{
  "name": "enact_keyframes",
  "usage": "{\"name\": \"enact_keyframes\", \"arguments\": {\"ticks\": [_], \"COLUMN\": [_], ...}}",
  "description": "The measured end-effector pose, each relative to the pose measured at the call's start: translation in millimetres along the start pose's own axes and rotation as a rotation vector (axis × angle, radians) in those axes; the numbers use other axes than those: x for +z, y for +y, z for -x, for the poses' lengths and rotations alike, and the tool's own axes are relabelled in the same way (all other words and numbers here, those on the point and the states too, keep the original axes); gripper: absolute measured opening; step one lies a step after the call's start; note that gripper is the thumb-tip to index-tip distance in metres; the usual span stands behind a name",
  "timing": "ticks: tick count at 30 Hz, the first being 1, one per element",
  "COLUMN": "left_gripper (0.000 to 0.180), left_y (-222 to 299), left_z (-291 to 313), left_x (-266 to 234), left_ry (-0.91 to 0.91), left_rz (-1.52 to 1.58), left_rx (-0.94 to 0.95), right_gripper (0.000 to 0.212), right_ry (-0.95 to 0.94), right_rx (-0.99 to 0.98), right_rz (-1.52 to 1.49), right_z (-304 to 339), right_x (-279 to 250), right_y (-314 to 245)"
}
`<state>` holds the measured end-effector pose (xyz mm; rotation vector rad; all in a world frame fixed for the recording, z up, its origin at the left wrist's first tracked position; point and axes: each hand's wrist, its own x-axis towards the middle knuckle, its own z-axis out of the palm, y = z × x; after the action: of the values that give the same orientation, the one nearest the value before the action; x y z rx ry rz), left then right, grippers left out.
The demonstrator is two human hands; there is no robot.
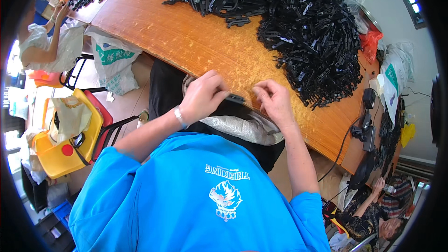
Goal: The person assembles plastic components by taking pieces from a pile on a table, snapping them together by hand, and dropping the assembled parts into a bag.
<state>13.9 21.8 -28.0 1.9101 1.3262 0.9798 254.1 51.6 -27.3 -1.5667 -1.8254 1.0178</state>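
My left hand is closed at the near edge of the wooden table. Thumb and fingers grip one end of a small, dark, elongated piece, whose other end sticks out toward the right. A short gap to the right of it, my right hand is curled, with thumb and forefinger drawn together. Whatever sits between those fingertips, if anything, is too small to make out. Beyond both hands, a big heap of black, narrow, slotted pieces covers the far and right part of the tabletop.
A silvery padded bundle lies across my lap under the table edge. To the left stand a yellow chair and a white sack. Black cables and a power adapter are at the right. Other people work at far left and lower right.
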Motion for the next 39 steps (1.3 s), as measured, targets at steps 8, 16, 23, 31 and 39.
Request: {"name": "enact_keyframes", "arguments": {"ticks": [8, 16, 23, 31, 39], "left_gripper": [0.010, 0.011, 0.012, 0.012, 0.013], "left_y": [-34.3, -23.9, -45.4, -57.1, -51.3], "left_z": [39.5, 0.0, -123.0, -153.0, -108.1], "left_x": [7.3, -17.8, -13.8, 3.5, -8.1], "left_ry": [0.050, 0.126, 0.290, 0.217, 0.228], "left_rz": [-0.260, -0.180, -0.364, -0.529, -0.400], "left_rx": [0.082, 0.229, 0.180, 0.007, 0.112], "right_gripper": [0.026, 0.021, 0.019, 0.020, 0.012], "right_ry": [0.393, 0.269, 0.205, 0.234, 0.058], "right_rx": [-0.165, -0.231, -0.309, -0.335, -0.522], "right_rz": [0.612, 0.652, 0.563, 0.509, 0.355], "right_z": [-48.4, -68.3, -65.5, -50.3, -27.5], "right_x": [-26.8, -10.9, -8.2, -13.0, 25.0], "right_y": [5.5, 1.9, -12.5, -14.4, -33.5]}}
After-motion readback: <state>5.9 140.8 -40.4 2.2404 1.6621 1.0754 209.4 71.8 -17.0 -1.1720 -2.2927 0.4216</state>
